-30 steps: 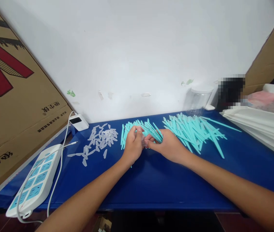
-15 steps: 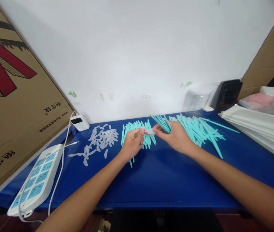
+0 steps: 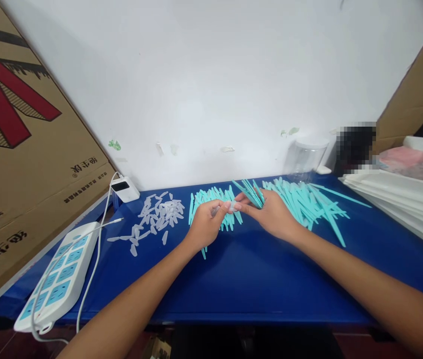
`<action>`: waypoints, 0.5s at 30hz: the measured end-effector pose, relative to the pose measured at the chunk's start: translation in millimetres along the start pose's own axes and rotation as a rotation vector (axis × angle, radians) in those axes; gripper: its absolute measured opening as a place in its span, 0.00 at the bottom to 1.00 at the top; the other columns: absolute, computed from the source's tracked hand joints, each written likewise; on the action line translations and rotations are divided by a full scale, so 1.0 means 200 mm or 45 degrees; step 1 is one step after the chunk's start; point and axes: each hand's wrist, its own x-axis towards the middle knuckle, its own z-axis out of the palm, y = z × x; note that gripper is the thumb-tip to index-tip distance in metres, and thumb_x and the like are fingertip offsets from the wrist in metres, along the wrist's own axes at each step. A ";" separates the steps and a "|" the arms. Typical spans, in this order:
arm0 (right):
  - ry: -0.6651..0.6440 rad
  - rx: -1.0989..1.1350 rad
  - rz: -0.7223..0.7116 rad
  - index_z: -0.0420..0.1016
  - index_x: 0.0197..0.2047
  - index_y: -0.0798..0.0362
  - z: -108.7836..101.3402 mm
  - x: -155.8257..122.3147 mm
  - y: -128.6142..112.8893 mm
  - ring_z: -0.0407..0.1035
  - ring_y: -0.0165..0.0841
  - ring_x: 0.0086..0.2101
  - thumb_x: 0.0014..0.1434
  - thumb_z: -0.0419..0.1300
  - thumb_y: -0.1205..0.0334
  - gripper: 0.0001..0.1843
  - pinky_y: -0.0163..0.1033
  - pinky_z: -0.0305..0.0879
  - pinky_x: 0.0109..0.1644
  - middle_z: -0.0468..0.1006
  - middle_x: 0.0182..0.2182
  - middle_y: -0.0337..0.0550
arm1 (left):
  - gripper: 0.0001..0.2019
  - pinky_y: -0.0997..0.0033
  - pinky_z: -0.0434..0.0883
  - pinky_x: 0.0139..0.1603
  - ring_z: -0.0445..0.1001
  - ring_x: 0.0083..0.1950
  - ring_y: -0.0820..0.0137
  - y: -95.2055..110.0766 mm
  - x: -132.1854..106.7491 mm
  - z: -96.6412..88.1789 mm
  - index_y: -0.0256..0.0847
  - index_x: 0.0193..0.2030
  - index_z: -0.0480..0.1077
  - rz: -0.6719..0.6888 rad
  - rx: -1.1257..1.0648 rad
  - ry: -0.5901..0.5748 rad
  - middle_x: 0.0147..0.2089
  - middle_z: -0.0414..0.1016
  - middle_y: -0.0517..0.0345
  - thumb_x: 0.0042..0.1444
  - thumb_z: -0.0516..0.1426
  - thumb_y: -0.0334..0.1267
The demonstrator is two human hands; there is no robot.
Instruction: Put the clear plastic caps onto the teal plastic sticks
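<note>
My left hand (image 3: 206, 223) is closed, pinching a small translucent plastic cap (image 3: 233, 206) between thumb and forefinger. The thumb and finger of my right hand (image 3: 276, 214) meet it at the cap's other end. A bundle of slim turquoise sticks (image 3: 251, 193) is gripped in that same right hand, its ends pointing up and left. Beneath and behind my hands lies a row of turquoise sticks (image 3: 213, 194), partly covered by them. Loose translucent caps (image 3: 166, 213) are scattered left of the row. To the right is a bigger heap of turquoise sticks (image 3: 304, 203).
On the blue table (image 3: 241, 279), a white power strip (image 3: 60, 276) with cables lies at the left, below a small white device (image 3: 125, 188). A clear jar (image 3: 305, 159) stands by the wall. White stacked trays (image 3: 401, 194) fill the right side; a cardboard box (image 3: 39, 144) rises at left.
My two hands have come slightly closer together around the translucent cap, and less of it shows. The bundle stays in my right hand; the view has shifted slightly.
</note>
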 end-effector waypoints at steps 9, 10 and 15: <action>-0.158 0.145 0.159 0.65 0.37 0.49 -0.08 0.02 -0.01 0.58 0.26 0.22 0.67 0.55 0.32 0.27 0.35 0.57 0.25 0.71 0.29 0.35 | 0.21 0.71 0.51 0.28 0.55 0.24 0.72 0.03 0.03 -0.08 0.40 0.35 0.78 0.148 0.267 0.223 0.22 0.59 0.64 0.67 0.56 0.55; -0.167 0.142 0.149 0.65 0.36 0.50 -0.09 0.02 -0.01 0.58 0.26 0.22 0.66 0.57 0.32 0.27 0.35 0.55 0.25 0.71 0.28 0.35 | 0.21 0.71 0.51 0.29 0.54 0.24 0.72 0.04 0.04 -0.10 0.40 0.34 0.78 0.174 0.308 0.236 0.21 0.58 0.64 0.67 0.56 0.55; -0.173 -0.013 0.103 0.70 0.33 0.51 -0.12 0.04 -0.02 0.59 0.28 0.20 0.62 0.60 0.32 0.28 0.37 0.56 0.25 0.70 0.22 0.35 | 0.19 0.71 0.51 0.29 0.54 0.24 0.72 0.04 0.06 -0.16 0.40 0.34 0.79 0.215 0.416 0.210 0.20 0.57 0.65 0.68 0.56 0.52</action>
